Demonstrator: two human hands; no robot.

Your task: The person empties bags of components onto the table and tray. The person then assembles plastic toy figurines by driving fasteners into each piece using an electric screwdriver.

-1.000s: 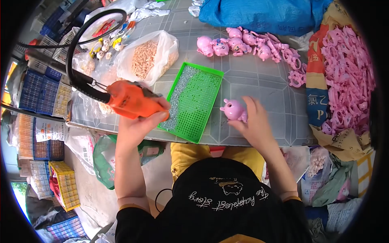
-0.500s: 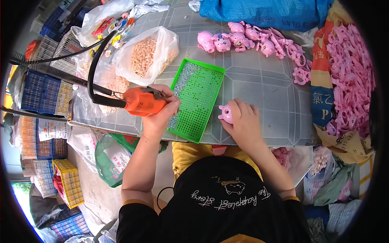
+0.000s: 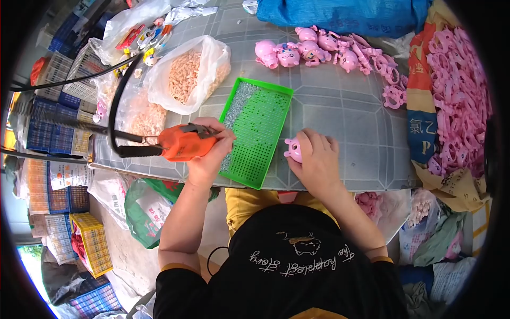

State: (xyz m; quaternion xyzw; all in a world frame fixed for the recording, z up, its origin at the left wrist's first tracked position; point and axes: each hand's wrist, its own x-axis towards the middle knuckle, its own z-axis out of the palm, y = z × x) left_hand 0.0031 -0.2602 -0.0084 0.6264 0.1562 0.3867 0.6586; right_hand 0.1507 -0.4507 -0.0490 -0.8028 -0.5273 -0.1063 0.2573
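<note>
On the left, my left hand (image 3: 208,154) is wrapped round an orange power screwdriver (image 3: 183,143) with a black cord loop at its rear. Its tip is hidden by my fingers at the left edge of a green perforated tray (image 3: 265,171). Small silver screws (image 3: 240,103) lie along the tray's left side and in many of its holes. To the right of the tray, my right hand (image 3: 317,159) is closed over a pink toy figure (image 3: 292,151) resting at the tabletop. Only its eared end shows; my fingers cover the rest.
A clear bag of small beige parts (image 3: 183,77) stands behind the tray. Pink toy figures (image 3: 289,55) line the back of the grey table, below a blue sack (image 3: 345,18). An open sack of pink parts (image 3: 459,106) stands at right; crates (image 3: 93,242) are stacked at left.
The view has shifted slightly. The screwdriver's rear has dipped a little, and the pink toy has turned slightly in my right hand. Both hands keep their grip.
</note>
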